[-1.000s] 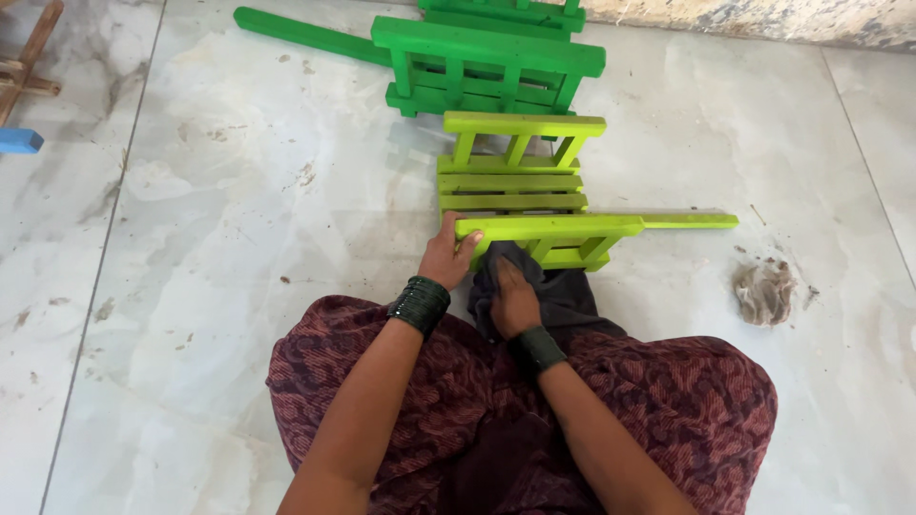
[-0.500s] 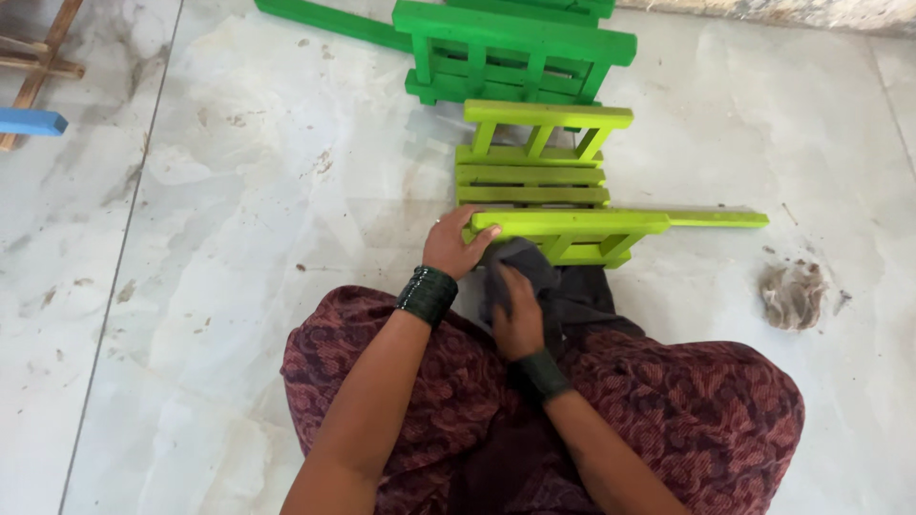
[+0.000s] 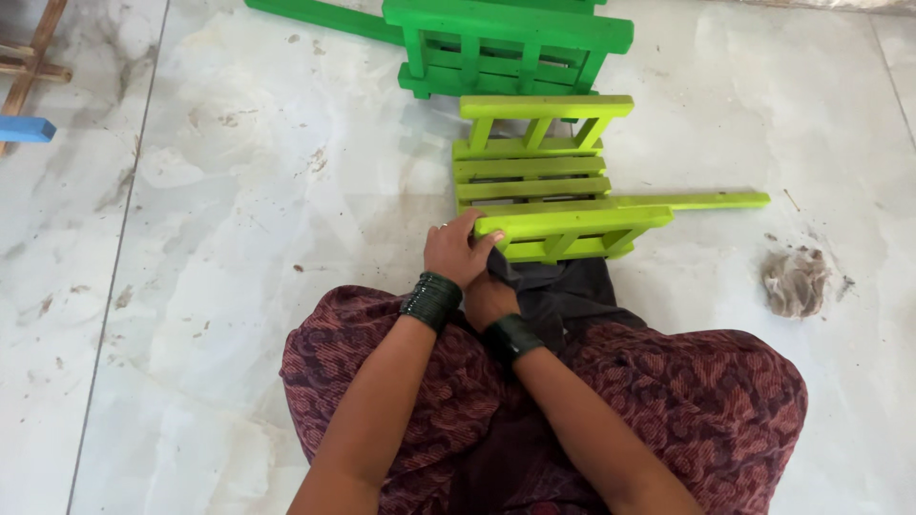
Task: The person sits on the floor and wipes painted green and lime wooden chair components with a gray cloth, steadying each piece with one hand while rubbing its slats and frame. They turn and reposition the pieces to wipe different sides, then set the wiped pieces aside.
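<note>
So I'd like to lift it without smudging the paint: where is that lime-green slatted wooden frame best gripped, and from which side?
Probably by the thick top bar of the lime-green slatted wooden frame, from its near left end, where the left hand already clasps it. That bar is broad and stands clear of the marble floor; the thin strip jutting right looks weaker.

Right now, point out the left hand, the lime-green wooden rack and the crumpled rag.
left hand [image 3: 456, 253]: head view, back of hand.
lime-green wooden rack [image 3: 530, 168]: head view, middle slat.
crumpled rag [image 3: 794, 281]: head view, centre of wad.
</note>
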